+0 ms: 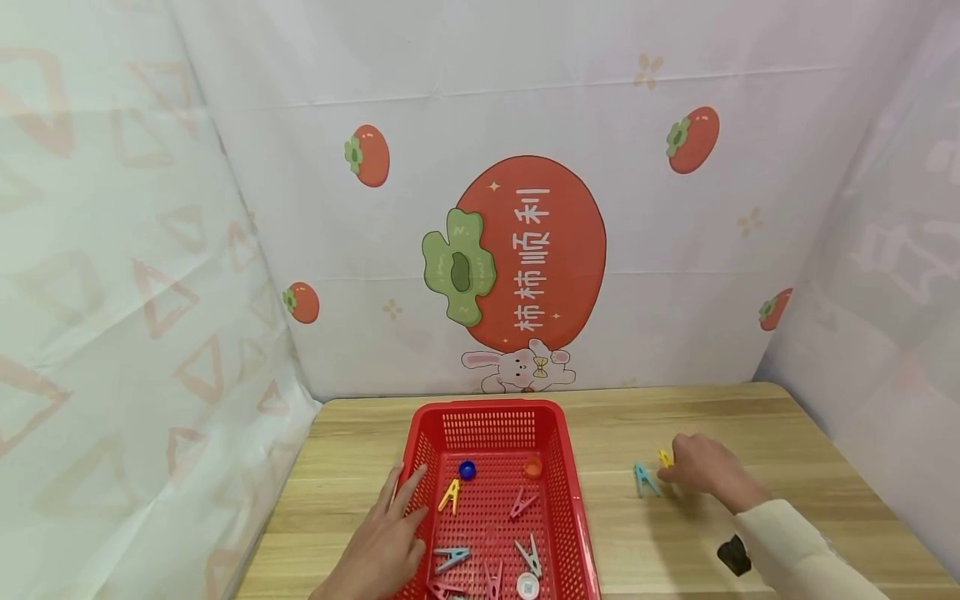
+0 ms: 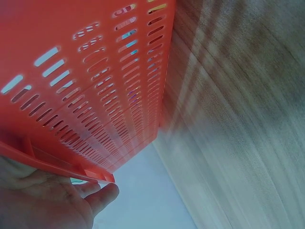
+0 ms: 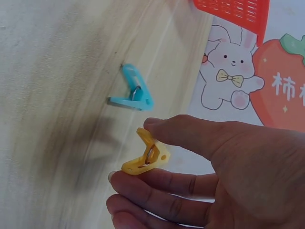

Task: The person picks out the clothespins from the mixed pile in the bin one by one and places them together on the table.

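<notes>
My right hand (image 1: 708, 471) pinches a yellow clothespin (image 3: 148, 155) between thumb and fingers, over the right part of the table. Close to it on the wood lies a light-blue clothespin (image 1: 645, 480), its legs spread. My left hand (image 1: 384, 537) rests across the left rim of a red basket (image 1: 573, 492), fingers spread and fairly straight. Inside the basket are another yellow clothespin (image 1: 450, 496), a pink one (image 1: 522, 502), blue-grey ones, a blue bottle cap (image 1: 467, 470), an orange cap (image 1: 532, 467) and a white cap (image 1: 527, 586).
A small black object (image 1: 734, 555) sits on the wooden table (image 1: 615, 417) beside the right sleeve. Behind the table hangs a white printed cloth (image 1: 637, 333), with more cloth along both sides. The basket's side walls are slotted and stand upright.
</notes>
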### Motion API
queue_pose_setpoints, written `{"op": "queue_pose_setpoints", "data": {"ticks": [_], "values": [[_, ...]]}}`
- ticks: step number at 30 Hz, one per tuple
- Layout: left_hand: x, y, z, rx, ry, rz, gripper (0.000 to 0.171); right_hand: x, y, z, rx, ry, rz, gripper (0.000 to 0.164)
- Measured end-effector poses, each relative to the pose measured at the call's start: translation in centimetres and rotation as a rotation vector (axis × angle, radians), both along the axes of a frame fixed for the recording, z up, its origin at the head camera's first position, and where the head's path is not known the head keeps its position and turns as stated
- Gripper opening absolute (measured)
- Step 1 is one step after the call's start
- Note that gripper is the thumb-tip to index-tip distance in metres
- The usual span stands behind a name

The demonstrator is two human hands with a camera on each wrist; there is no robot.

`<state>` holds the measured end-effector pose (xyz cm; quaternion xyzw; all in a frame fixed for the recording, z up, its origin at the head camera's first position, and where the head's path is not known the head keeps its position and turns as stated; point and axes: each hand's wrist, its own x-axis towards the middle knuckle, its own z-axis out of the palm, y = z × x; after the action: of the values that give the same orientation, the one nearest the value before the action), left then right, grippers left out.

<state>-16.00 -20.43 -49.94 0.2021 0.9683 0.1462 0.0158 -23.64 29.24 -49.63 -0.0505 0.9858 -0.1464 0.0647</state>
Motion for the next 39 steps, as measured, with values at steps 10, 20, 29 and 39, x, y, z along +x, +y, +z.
{"op": "queue_pose_setpoints", "data": {"ticks": [10,20,29,39], "values": [[-0.1,-0.2,-0.2,-0.004,0.001,-0.009,0.036,0.2,0.4,-0.9,-0.014,-0.046,-0.031,0.035],[-0.5,-1.0,-2.0,0.053,0.062,-0.068,0.036,0.3,0.6,-1.5,-0.008,-0.046,-0.045,0.035],[0.0,-0.1,-0.1,-0.012,0.005,-0.008,0.036,0.2,0.9,-1.7,-0.012,-0.034,-0.049,0.035],[0.0,-0.1,0.0,-0.011,0.028,-0.018,0.036,0.1,0.9,-2.2,-0.014,-0.039,-0.053,0.032]]}}
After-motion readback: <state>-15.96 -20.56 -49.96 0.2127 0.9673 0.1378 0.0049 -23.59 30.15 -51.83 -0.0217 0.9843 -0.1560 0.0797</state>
